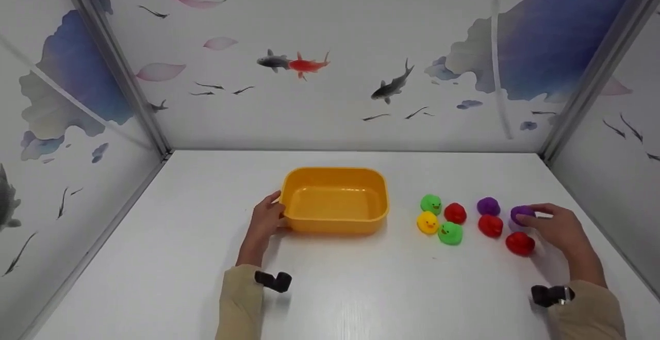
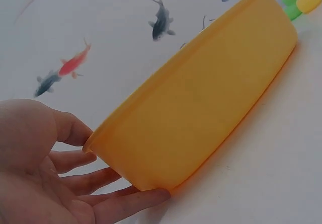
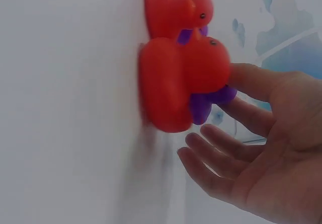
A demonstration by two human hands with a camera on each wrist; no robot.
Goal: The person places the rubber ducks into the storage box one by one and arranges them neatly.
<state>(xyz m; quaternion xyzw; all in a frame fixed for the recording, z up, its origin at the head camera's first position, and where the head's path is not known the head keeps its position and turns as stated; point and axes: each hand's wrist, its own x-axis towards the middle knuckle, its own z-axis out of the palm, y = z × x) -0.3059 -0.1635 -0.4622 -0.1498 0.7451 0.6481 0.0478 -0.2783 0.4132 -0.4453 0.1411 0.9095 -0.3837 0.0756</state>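
An orange-yellow plastic tub (image 1: 335,227) stands on the white table. My left hand (image 1: 265,221) rests against its left end, fingers spread along the outer wall; in the left wrist view the top fingertip meets the tub's rim corner. Over at the right, my right hand (image 1: 559,229) pinches a purple toy duck (image 1: 521,212) between thumb and forefinger. The right wrist view shows that duck mostly hidden behind a red duck (image 3: 163,85), while the other fingers hang free. Beside it lie another red duck (image 1: 490,225) and a second purple duck (image 1: 488,206).
Between the tub and those ducks sit two green ducks (image 1: 450,233), a yellow duck (image 1: 428,223) and a red duck (image 1: 455,213), close together. White panels (image 1: 319,118) printed with fish and petals enclose the table (image 1: 361,288) at the back and both sides.
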